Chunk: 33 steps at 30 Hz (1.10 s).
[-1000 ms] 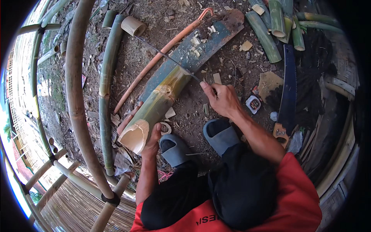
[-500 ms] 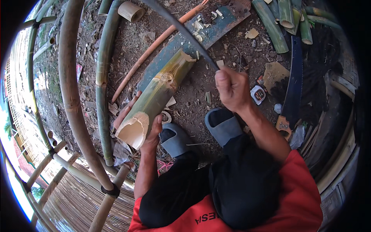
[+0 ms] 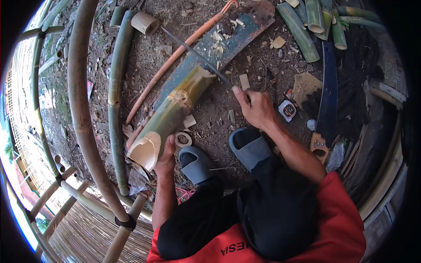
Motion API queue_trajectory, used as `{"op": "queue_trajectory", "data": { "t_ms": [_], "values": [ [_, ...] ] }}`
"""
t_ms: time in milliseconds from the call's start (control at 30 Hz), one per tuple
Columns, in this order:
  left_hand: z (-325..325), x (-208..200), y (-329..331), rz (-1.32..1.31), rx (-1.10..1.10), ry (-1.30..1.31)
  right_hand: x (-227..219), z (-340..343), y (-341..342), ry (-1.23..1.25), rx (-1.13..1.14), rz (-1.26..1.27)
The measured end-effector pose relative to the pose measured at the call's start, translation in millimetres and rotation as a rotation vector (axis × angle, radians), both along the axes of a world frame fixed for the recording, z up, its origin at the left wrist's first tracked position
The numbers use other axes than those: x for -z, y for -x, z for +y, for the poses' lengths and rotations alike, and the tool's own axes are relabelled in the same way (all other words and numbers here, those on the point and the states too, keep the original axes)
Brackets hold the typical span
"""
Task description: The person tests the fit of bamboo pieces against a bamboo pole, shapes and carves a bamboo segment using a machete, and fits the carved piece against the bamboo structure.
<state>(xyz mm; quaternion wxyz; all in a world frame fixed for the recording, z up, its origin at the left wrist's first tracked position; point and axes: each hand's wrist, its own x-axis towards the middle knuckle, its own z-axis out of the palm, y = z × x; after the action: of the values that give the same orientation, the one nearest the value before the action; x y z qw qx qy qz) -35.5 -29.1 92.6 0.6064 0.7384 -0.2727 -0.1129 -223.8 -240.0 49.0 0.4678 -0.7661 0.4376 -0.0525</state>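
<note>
My left hand (image 3: 165, 158) is closed round the near end of a thick green bamboo section (image 3: 169, 115), thumb on its right side and fingers partly hidden at its left. The near mouth is hollow, with a ragged, pale trimmed edge; a node sits near the middle. The section lies tilted, its chipped far end over a dark blue-green board (image 3: 254, 37). My right hand (image 3: 258, 108) is a fist round a long, dark machete (image 3: 193, 51), its handle hidden by the fingers. The thin-looking blade reaches up and left across the section's far end; contact is unclear.
Wood chips lie on the board and dirt. An orange stick (image 3: 169, 61) runs beside the board. To the right are a tape measure (image 3: 287, 110), a handsaw (image 3: 326, 96) and cut bamboo pieces (image 3: 298, 33). A tape roll (image 3: 183, 140) lies near my left sandal; bamboo poles (image 3: 79, 87) stand left.
My right hand and the machete have come down and left, toward the bamboo's far end. The bamboo has shifted slightly down and left with my left hand still round it.
</note>
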Motion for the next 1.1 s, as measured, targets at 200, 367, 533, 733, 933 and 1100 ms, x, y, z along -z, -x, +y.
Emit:
{"op": "queue_trajectory", "data": {
  "t_ms": [200, 367, 533, 733, 933, 1100],
  "values": [
    [2.7, -12.6, 1.8, 0.1, -0.044, 0.032, 0.3, -3.8, -8.6, 0.051, -0.023, -0.086],
    [25.2, -7.2, -4.1, 0.358, -0.17, 0.068, 2.5, -5.0, -2.7, -0.054, 0.033, 0.061],
    [69.6, -31.0, -17.2, 1.083, 0.176, 0.284, 12.0, 2.4, 4.1, -0.09, 0.028, -0.007],
    [69.9, -0.8, -9.4, 1.379, 0.29, -0.135, 29.3, 19.4, 8.4, -0.14, 0.014, 0.054],
    [13.9, 7.8, 65.5, 1.153, 0.404, -0.458, 25.5, 18.8, 11.5, -0.147, 0.081, 0.041],
    [-21.2, 29.0, 47.4, 0.83, 0.227, -0.477, -18.6, 13.4, -2.1, -0.315, 0.171, -0.045]
  ]
}}
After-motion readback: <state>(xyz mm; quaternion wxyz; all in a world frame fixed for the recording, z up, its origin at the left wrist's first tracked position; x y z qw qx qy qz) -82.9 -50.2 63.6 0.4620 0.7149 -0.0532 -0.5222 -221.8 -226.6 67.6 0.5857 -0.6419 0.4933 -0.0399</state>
